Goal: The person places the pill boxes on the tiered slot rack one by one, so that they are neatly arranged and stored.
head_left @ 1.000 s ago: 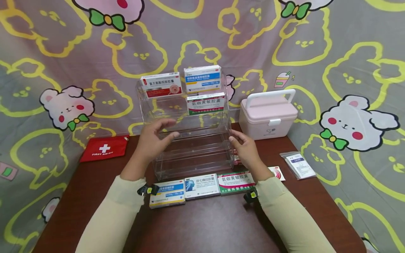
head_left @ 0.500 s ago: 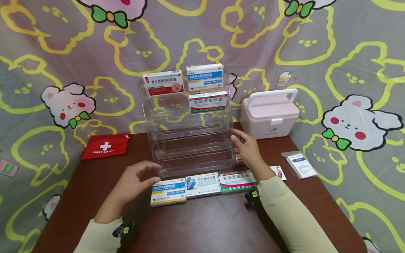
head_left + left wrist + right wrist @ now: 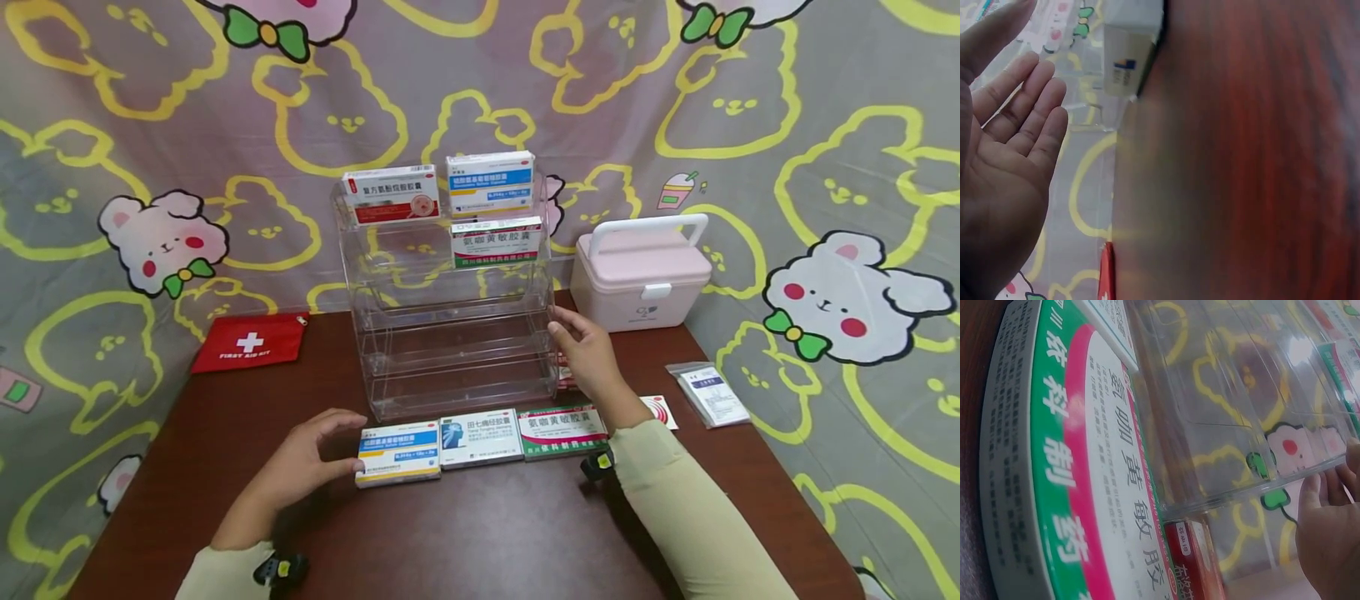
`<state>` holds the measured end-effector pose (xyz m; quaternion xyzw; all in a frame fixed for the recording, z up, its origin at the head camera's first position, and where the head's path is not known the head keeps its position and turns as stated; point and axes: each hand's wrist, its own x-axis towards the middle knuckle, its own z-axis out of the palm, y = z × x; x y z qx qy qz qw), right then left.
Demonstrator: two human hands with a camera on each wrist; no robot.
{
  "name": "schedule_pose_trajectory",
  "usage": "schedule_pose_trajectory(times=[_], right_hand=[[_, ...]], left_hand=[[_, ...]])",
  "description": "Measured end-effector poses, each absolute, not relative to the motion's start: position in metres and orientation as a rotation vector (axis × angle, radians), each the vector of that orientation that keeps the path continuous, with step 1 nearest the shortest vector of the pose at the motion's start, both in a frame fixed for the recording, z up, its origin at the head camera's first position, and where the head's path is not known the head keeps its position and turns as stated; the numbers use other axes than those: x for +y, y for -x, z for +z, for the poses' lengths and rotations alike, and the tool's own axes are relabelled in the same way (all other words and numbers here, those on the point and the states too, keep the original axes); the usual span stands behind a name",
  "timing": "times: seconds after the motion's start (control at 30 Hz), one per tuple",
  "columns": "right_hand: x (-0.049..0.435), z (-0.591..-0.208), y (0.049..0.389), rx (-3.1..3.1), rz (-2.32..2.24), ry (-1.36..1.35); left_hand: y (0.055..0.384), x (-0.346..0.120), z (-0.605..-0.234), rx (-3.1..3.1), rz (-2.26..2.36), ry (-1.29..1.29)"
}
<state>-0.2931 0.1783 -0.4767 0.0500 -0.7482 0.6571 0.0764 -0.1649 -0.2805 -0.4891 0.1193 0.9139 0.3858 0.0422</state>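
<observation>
The glucosamine sulfate capsule box point(image 3: 398, 454), white with a blue band and a yellow stripe, lies flat and closed on the surface point(image 3: 480, 533), printed face up, just in front of the left corner of the clear plastic display rack point(image 3: 465, 393), which stands upright, its shelves stepped back in tiers

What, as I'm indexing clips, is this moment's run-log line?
left hand: beside tabletop glucosamine box; right hand: touching clear display rack, right edge; rack: three medicine boxes, upper tiers
</observation>
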Motion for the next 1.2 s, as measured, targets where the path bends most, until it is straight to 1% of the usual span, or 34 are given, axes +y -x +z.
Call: schedule_pose_trajectory(times=[0.4, 0.9, 1.2], right_hand=[[0.178, -0.478, 0.292, -2.231, 1.972, -0.144], [0.179, -0.479, 0.291, -2.221, 1.972, -0.151], [0.178, -0.476, 0.291, -2.233, 1.971, -0.162]], left_hand=[[0.17, -0.286, -0.499, 2.767, 1.116, -0.287], [0.178, -0.286, -0.51, 2.764, 1.022, -0.359], [0.18, -0.286, -0.515, 2.799, 0.897, -0.338]])
